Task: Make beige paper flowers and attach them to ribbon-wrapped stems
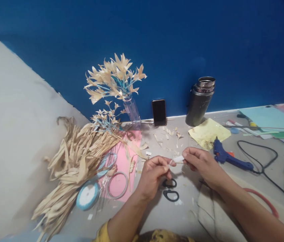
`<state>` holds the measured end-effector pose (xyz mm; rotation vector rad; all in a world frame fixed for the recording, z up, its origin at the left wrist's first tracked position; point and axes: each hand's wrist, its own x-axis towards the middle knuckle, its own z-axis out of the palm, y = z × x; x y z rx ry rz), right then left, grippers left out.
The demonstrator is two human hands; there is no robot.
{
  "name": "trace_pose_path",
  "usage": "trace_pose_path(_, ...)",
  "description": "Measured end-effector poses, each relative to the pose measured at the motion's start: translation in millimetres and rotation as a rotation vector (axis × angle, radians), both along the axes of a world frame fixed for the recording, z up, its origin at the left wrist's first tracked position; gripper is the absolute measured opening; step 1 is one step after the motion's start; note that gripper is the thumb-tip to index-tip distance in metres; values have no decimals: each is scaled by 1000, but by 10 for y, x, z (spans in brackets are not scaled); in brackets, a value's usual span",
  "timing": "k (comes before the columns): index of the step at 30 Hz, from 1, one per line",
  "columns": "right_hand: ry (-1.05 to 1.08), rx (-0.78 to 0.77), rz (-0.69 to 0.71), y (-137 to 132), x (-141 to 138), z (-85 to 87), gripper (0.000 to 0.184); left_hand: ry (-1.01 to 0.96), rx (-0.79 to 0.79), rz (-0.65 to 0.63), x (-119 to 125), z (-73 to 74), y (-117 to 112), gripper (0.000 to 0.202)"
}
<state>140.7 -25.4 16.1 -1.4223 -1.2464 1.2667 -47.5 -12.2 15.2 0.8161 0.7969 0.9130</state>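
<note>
Over the middle of the table, my left hand (pixel 154 176) and my right hand (pixel 202 164) are close together. A narrow white strip (pixel 178 158) spans the gap between their fingertips. My right thumb and fingers pinch its right end. The left fingers are closed near its other end; whether they grip the strip or something thin beside it, I cannot tell. A thin stick seems to run along behind the fingers. Below my left hand lie scissors (pixel 170 191) with black handles, their blades hidden. Small pale scraps are scattered beyond the hands.
Dried husks (pixel 68 161), a blue ribbon spool (pixel 88 196) and pink paper (pixel 133 144) lie left. Husk flowers (pixel 116 79) stand in a clear vase (pixel 132 112). A phone (pixel 159 113) and open flask (pixel 199 104) stand behind. Right: yellow paper (pixel 208 131), blue glue gun (pixel 229 158), black cord (pixel 270 144).
</note>
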Motion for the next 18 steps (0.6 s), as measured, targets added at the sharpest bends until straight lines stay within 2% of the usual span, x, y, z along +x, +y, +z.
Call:
trace_pose_path(12, -16, 15, 8, 33, 51, -21, 33, 101, 168, -23, -34, 13, -30, 11)
trace_pose_path(18, 19, 2, -80, 71, 68, -63, 34, 61, 160, -21, -27, 22, -40, 12)
